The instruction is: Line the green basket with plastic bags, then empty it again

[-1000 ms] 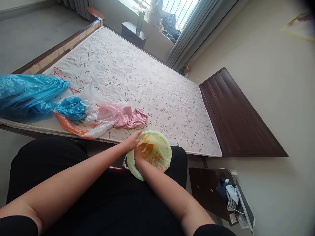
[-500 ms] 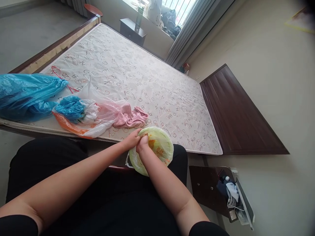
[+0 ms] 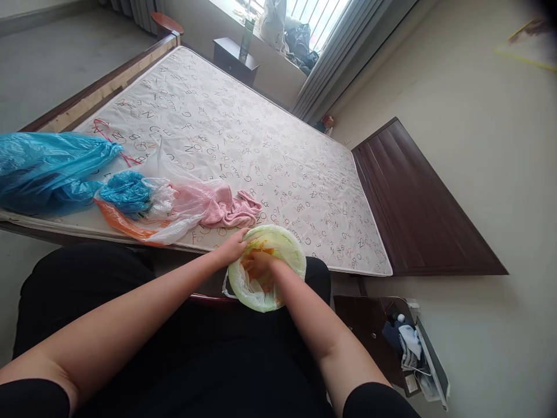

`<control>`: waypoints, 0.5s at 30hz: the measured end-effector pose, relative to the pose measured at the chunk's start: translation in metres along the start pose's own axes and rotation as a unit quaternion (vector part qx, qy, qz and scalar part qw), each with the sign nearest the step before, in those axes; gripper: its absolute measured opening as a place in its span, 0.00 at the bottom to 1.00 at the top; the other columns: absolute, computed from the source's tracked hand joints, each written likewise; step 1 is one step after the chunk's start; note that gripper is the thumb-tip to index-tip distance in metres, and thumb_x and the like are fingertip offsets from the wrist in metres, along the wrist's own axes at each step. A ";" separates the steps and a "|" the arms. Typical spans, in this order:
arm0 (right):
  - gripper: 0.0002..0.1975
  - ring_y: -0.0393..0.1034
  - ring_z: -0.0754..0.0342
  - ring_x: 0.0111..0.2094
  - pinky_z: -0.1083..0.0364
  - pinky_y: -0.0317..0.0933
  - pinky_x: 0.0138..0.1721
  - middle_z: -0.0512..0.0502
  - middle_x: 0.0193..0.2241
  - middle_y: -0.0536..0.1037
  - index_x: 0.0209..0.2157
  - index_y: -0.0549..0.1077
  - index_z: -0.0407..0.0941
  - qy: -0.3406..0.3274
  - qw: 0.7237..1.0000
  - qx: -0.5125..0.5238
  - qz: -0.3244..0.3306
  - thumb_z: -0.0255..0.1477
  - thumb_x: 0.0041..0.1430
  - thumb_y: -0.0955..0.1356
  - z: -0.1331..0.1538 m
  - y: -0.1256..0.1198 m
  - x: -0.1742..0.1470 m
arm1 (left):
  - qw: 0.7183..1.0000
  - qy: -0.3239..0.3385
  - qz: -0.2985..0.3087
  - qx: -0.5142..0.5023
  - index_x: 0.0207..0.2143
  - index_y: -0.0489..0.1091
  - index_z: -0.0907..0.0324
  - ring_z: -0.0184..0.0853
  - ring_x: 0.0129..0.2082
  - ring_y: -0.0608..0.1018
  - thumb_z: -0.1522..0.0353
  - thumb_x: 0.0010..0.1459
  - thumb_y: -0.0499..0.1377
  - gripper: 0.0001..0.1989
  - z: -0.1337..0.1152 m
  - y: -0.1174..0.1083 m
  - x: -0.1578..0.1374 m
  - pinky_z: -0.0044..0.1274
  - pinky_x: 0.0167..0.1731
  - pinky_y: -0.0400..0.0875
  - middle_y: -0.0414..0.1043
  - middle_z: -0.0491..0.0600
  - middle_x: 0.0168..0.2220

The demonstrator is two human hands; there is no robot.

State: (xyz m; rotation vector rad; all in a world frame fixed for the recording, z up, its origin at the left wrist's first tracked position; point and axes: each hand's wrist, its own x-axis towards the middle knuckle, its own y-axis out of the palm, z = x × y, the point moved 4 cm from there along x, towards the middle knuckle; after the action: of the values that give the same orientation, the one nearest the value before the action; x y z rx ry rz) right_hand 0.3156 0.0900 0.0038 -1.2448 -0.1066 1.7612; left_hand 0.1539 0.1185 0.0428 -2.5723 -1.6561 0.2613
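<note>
The left hand [image 3: 235,245] gripped the rim of a round container [image 3: 236,285] just to its right, while the right hand [image 3: 260,261] was down inside, too hidden for me to tell whether it held anything. It seemed to be arranging the plastic lining [image 3: 252,293]; reaching deeper would call for a steady left grip.

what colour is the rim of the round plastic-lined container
The round plastic-lined container's rim is pale yellow-green; it shows best in the head view.
</note>
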 end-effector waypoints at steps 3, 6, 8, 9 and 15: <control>0.06 0.73 0.53 0.34 0.53 0.66 0.46 0.46 0.33 0.81 0.39 0.81 0.39 0.012 1.000 -0.021 0.007 0.23 0.60 0.71 0.000 -0.024 0.007 | 1.000 0.001 0.000 -0.003 0.53 0.70 0.62 0.45 0.55 0.77 0.72 0.54 0.53 0.23 -0.001 0.000 0.000 0.37 0.61 0.69 0.77 0.56 0.53; 0.09 0.73 0.54 0.36 0.54 0.65 0.46 0.43 0.38 0.82 0.44 0.80 0.39 0.011 1.000 -0.002 -0.027 0.27 0.66 0.69 0.003 -0.044 0.010 | 1.000 0.004 -0.004 -0.007 0.54 0.69 0.62 0.45 0.56 0.76 0.72 0.54 0.53 0.24 0.000 0.001 0.000 0.38 0.62 0.68 0.76 0.56 0.55; 0.12 0.72 0.55 0.37 0.55 0.63 0.46 0.42 0.41 0.82 0.46 0.80 0.37 0.009 0.999 0.008 -0.037 0.29 0.70 0.66 0.004 -0.050 0.009 | 1.000 0.001 -0.006 -0.006 0.55 0.68 0.62 0.46 0.57 0.76 0.71 0.54 0.54 0.24 0.001 0.002 0.000 0.38 0.62 0.68 0.76 0.56 0.55; 0.14 0.72 0.55 0.39 0.56 0.62 0.46 0.41 0.42 0.81 0.47 0.79 0.35 0.007 0.999 0.010 -0.043 0.29 0.71 0.65 0.005 -0.050 0.008 | 1.000 -0.002 -0.008 -0.005 0.56 0.68 0.62 0.46 0.57 0.76 0.71 0.54 0.54 0.25 0.001 0.003 0.000 0.38 0.62 0.68 0.75 0.56 0.55; 0.14 0.74 0.52 0.44 0.54 0.63 0.50 0.39 0.47 0.81 0.47 0.80 0.39 0.016 0.998 0.013 -0.055 0.30 0.71 0.64 0.003 -0.045 0.004 | 1.000 -0.008 -0.012 0.021 0.56 0.68 0.62 0.46 0.59 0.74 0.74 0.55 0.54 0.25 0.005 0.004 -0.001 0.39 0.64 0.65 0.74 0.57 0.57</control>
State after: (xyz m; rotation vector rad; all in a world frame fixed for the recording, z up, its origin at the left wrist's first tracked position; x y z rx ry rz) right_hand 0.3413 0.1188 0.0270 -1.2256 -0.1306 1.6423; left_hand 0.1561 0.1159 0.0374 -2.5256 -1.6674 0.3114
